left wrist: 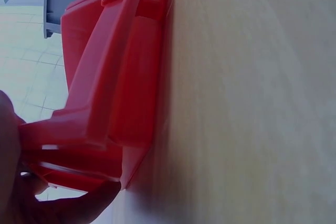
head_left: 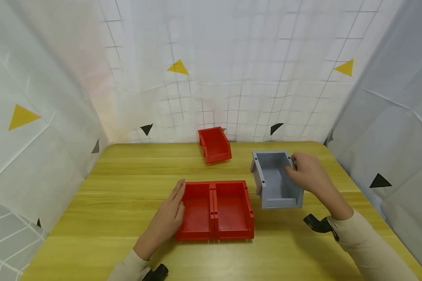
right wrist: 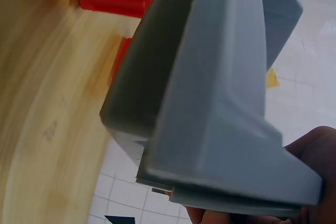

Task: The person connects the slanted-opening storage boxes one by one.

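Observation:
Two red storage bins, a left one (head_left: 196,210) and a right one (head_left: 232,207), stand side by side on the wooden table, their inner walls touching. My left hand (head_left: 165,216) lies with fairly straight fingers against the outer wall of the left bin; the left wrist view shows that red wall (left wrist: 136,77) close up. To the right, my right hand (head_left: 311,173) grips a grey storage bin (head_left: 276,175) by its right side wall. In the right wrist view the grey bin (right wrist: 210,103) is held off the table, tilted, partly hiding the fingers.
A third red bin (head_left: 215,144) sits slightly turned near the back of the table (head_left: 126,187). White sheets (head_left: 214,97) with grid lines and yellow and black triangles hang behind the table and at both sides.

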Motion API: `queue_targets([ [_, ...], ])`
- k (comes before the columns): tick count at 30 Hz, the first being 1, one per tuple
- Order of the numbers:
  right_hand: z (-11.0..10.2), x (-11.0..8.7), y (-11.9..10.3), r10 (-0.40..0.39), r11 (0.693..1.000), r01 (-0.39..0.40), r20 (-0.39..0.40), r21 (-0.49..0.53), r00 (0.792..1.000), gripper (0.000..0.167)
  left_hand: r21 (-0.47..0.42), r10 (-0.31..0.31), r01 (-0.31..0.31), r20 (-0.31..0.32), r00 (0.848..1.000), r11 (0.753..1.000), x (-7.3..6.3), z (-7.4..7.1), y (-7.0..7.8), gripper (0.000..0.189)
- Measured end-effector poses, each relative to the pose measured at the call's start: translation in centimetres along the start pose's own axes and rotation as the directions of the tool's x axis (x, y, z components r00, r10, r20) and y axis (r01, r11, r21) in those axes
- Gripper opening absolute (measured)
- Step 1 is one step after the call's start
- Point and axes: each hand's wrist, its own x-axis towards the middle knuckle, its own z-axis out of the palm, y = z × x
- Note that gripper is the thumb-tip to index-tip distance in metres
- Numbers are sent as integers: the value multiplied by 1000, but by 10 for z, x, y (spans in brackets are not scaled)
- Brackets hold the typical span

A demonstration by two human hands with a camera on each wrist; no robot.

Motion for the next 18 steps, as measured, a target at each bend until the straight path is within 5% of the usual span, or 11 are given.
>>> queue_targets([
  [18,17,-26,-1,-28,1000,28,14,8,999,17,-4,2,-2,2,1000,1000,1,0,0,59],
])
